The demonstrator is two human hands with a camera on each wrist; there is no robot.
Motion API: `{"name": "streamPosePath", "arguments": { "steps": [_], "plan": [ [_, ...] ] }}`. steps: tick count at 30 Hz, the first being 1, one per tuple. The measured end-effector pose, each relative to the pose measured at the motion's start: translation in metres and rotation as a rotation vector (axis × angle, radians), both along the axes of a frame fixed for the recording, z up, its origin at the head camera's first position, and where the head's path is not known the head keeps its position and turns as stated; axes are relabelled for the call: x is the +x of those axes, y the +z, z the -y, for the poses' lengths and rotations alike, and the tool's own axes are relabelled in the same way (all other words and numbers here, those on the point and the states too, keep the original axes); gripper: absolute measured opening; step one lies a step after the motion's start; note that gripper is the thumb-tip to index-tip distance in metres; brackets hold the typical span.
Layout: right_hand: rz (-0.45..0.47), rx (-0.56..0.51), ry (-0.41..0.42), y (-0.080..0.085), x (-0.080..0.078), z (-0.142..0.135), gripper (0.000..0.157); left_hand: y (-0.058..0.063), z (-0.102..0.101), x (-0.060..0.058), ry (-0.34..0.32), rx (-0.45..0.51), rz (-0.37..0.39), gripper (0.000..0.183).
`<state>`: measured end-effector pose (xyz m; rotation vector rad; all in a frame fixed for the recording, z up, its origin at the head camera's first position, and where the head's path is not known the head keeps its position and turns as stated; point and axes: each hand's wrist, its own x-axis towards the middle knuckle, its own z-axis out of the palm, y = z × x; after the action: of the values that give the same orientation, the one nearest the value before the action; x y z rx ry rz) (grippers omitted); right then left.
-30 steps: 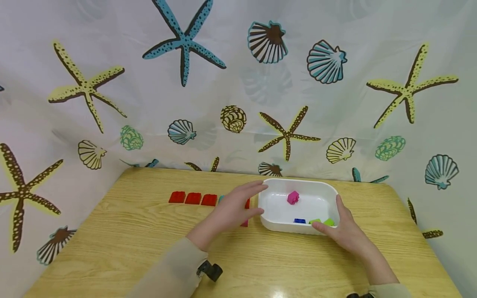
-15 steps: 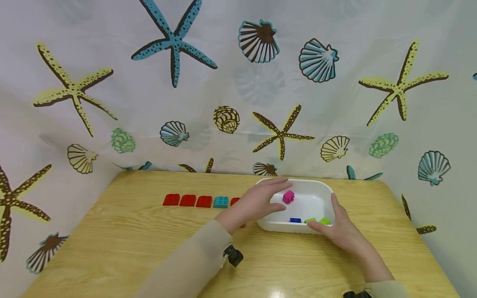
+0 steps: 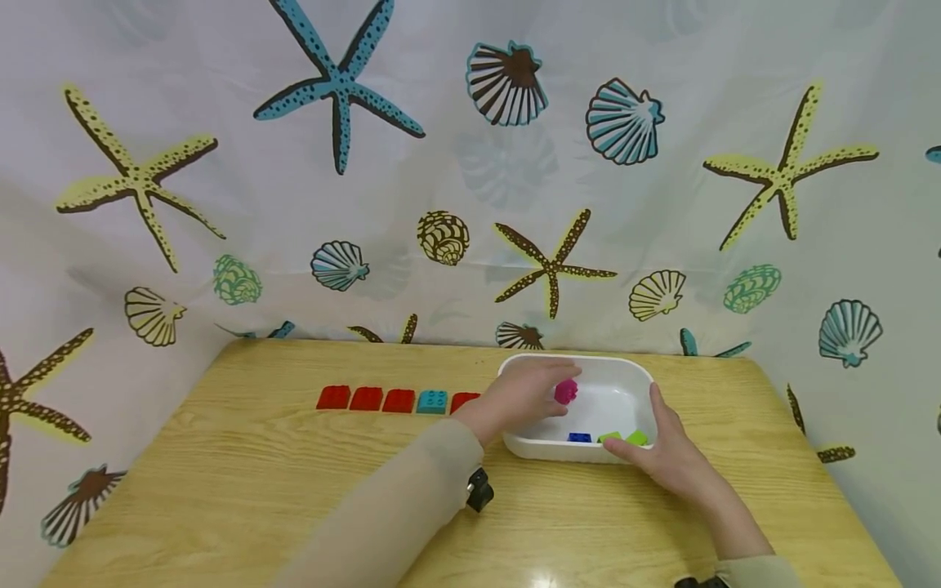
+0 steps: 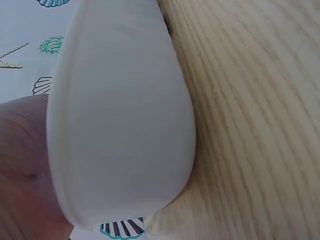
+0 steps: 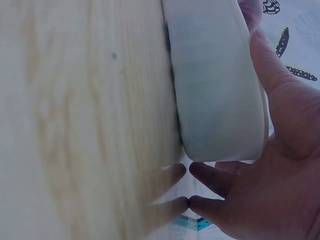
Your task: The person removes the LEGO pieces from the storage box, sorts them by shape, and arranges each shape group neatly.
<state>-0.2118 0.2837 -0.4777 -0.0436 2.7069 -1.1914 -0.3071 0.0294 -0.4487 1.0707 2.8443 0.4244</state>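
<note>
A white plastic tub [image 3: 532,448] stands on the table. Inside it are a magenta toy brick [image 3: 566,391], a blue brick [image 3: 579,438] and two lime-green bricks [image 3: 609,438] near the front wall. My left hand [image 3: 524,398] reaches over the tub's left end, thumb and fingers spread on either side of the magenta brick; contact is not clear. My right hand [image 3: 672,449] holds the tub's right end, thumb [image 5: 265,57] at the front rim and fingers around the outside. In the left wrist view the tub's wall [image 4: 125,115] hides the bricks.
Left of the tub, a row of toy bricks lies on the wooden table [image 3: 294,490]: several red bricks [image 3: 365,398] and a turquoise one [image 3: 432,401]. My left arm partly hides the row's right end. A shell-printed curtain [image 3: 397,188] hangs behind the table.
My left hand has moved right, from outside the tub's left end to over its inside, around the magenta brick. My right hand keeps its place on the tub. The head view has shifted slightly.
</note>
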Motion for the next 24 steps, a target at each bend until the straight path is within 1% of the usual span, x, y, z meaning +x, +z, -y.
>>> {"name": "streamPosePath", "arguments": {
  "steps": [6, 14, 22, 24],
  "plan": [
    [-0.023, -0.004, 0.006, -0.003, -0.001, 0.001, 0.134, -0.006, -0.007, -0.004, 0.024, -0.041, -0.014, 0.065],
    [-0.030, -0.007, 0.015, -0.002, -0.001, 0.001, 0.133, -0.012, -0.011, -0.007, 0.042, -0.044, -0.002, 0.061],
    [-0.036, -0.024, 0.003, -0.004, -0.001, -0.002, 0.135, -0.017, -0.013, -0.010, 0.046, -0.078, -0.061, 0.054],
    [-0.030, -0.025, 0.009, -0.002, 0.000, -0.001, 0.134, -0.017, -0.013, -0.010, 0.053, -0.082, -0.067, 0.051]
  ]
}}
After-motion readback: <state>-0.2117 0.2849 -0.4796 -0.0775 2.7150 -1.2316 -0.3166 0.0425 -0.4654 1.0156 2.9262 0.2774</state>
